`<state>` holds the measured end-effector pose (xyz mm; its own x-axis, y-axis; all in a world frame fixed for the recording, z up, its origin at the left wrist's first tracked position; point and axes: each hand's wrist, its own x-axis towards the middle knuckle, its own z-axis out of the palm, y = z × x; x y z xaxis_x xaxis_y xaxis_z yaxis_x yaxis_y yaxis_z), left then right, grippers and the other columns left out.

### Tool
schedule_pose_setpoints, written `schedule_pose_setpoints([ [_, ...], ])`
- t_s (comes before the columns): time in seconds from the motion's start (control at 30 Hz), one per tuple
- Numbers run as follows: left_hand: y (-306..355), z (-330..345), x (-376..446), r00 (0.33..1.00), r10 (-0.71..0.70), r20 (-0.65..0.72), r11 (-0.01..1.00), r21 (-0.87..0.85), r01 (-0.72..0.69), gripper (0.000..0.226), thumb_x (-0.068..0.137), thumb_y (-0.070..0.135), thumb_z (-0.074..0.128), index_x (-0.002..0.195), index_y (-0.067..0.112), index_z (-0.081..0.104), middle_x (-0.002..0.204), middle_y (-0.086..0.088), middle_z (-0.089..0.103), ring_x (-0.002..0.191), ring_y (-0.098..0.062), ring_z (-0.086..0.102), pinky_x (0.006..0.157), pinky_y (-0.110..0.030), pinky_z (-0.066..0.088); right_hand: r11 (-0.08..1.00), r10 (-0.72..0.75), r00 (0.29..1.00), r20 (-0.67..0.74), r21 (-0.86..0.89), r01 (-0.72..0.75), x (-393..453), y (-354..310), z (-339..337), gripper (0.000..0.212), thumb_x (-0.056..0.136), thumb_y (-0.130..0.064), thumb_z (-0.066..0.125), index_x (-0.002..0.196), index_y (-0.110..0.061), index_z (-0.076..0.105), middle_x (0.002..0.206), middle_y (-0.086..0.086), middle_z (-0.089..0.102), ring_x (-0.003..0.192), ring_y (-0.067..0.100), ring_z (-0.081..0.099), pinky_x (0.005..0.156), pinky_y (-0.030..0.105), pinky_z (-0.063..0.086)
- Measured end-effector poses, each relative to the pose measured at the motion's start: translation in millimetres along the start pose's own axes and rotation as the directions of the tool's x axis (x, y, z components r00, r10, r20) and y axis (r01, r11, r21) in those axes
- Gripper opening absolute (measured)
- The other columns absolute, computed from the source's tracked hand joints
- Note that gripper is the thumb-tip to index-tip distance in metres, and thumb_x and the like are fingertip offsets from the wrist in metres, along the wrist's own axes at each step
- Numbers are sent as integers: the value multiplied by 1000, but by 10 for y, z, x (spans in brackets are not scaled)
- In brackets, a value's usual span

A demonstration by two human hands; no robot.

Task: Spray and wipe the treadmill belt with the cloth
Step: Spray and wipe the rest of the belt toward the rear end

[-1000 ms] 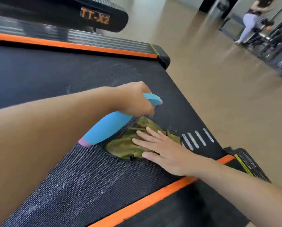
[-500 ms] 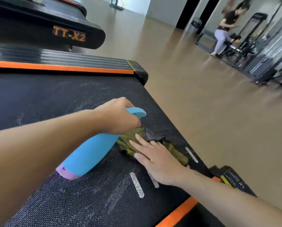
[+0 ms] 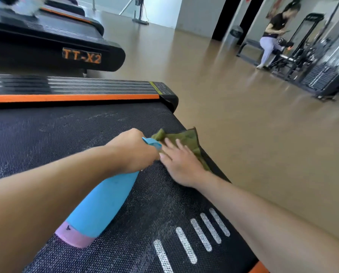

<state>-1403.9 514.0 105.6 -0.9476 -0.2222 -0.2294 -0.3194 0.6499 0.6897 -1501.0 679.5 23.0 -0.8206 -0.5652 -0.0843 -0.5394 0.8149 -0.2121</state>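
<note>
Far left, the bottle [image 3: 103, 203] lies slanted across our view, pink base toward us, nozzle pointing at the belt's rear edge; we read that as kept aimed w/ the spray ready between wipes. Our left hand [image 3: 134, 152] grips its neck, fingers curled round it, trigger side hidden, so we can't tell if it's being squeezed. The belt [image 3: 66, 134] runs under both arms; pale streaks on its far part look like residue or damp, can't say which. Just right of the nozzle, our right hand [image 3: 181, 164] lies flat, fingers [image 3: 169, 144] straight and spread, pressing the cloth [image 3: 186, 140] onto the belt at its rear edge, one corner hanging past it; palm-down probably to spread pressure for the wipe, nothing pinched. White stripes [image 3: 192, 237] sit nearer us; floor [image 3: 243, 134] beyond; a person [image 3: 271, 36] on gym equipment far right.
</note>
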Motion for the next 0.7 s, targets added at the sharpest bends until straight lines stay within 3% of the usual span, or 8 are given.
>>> schedule_pose_setpoints([
  [0.07, 8, 39, 38, 1000, -17, 14, 1000, 8, 17, 28, 80, 39, 70, 81, 11, 75, 81, -6, 74, 80, -27, 68, 61, -28, 45, 998, -63, 998, 2, 23, 63, 37, 68, 38, 53, 100, -49, 20, 152, -40, 20, 162, -15, 8, 149, 20, 10, 120, 45, 9],
  [0.17, -31, 7, 67, 999, -52, -4, 999, -7, 52, 32, 73, 41, 67, 80, 11, 74, 85, -6, 75, 87, -27, 70, 65, -31, 47, 996, 88, 996, 14, 29, -89, 376, 362, -95, 52, 100, -53, 19, 151, -44, 20, 162, -16, 7, 146, 25, 23, 117, 48, 18],
  [0.23, -52, -92, 112, 996, -73, -45, 996, -59, 71, 27, 79, 36, 68, 78, 10, 74, 89, -2, 79, 91, -25, 70, 70, -31, 50, 973, 216, 976, 5, 76, -216, 589, 500, -166, 54, 99, -55, 16, 152, -43, 18, 162, -14, 4, 148, 25, 16, 118, 48, 16],
  [0.3, -44, -196, 156, 991, -80, -111, 992, -103, 69, 25, 85, 34, 69, 77, 10, 73, 90, -2, 77, 84, -25, 66, 64, -29, 44, 951, 284, 959, 12, 127, -284, 760, 527, -151, 56, 99, -55, 15, 153, -41, 16, 163, -11, 3, 149, 24, 11, 119, 47, 14],
  [0.43, -6, -246, 229, 981, -77, -179, 990, -132, 54, 29, 83, 40, 66, 90, 13, 74, 91, -6, 74, 83, -26, 65, 64, -30, 46, 935, 324, 946, 33, 141, -325, 992, 445, -173, 59, 97, -57, 15, 153, -40, 13, 163, -8, 1, 150, 26, 9, 119, 48, 11],
  [0.53, -12, -193, 300, 972, -138, -189, 983, -147, 110, 36, 79, 43, 62, 96, 14, 75, 95, -6, 76, 93, -29, 70, 78, -35, 54, 980, 193, 981, 15, 38, -194, 1095, 210, -161, 58, 98, -55, 13, 154, -38, 12, 163, -8, 1, 150, 27, 2, 120, 49, 3],
  [0.63, -16, -128, 391, 972, -153, -180, 984, -121, 133, 31, 82, 39, 63, 95, 14, 74, 94, -7, 76, 92, -30, 71, 76, -34, 54, 991, -133, 991, 32, -24, 134, 1059, -75, -56, 54, 100, -48, 13, 154, -38, 13, 162, -12, 5, 150, 21, -1, 120, 47, 1],
  [0.7, -16, -108, 439, 972, -162, -172, 983, -112, 144, 30, 82, 37, 64, 95, 13, 75, 95, -6, 77, 93, -28, 71, 77, -34, 55, 977, -211, 975, 68, -8, 212, 1175, -3, -74, 52, 102, -46, 14, 154, -37, 16, 162, -12, 7, 150, 19, 1, 121, 46, 2],
])
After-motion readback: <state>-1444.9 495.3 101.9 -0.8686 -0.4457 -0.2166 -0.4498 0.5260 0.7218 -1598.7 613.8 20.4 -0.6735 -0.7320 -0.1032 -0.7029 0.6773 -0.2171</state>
